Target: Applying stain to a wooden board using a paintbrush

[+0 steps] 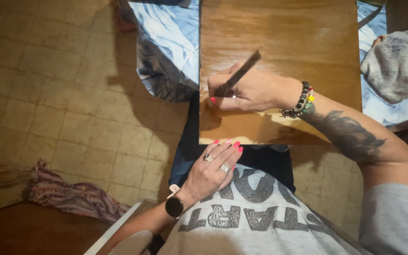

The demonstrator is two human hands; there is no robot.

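A brown wooden board (284,42) lies across my lap, its near edge at my knees. My right hand (246,89) rests on the board's left part and is closed around a thin dark brush handle (242,72) that slants up to the right; the brush tip is hidden under my fingers. A beaded bracelet (301,101) sits on that wrist, and the forearm is tattooed. My left hand (213,167) holds the board's near edge from below, fingers with pink nails and two rings curled against it. A dark watch (174,206) is on that wrist.
A tiled floor (48,94) lies to the left. A blue and white patterned cloth (166,47) covers a seat behind the board. A grey fuzzy blanket (397,61) is at the right. A striped cloth (72,196) lies on the floor at lower left.
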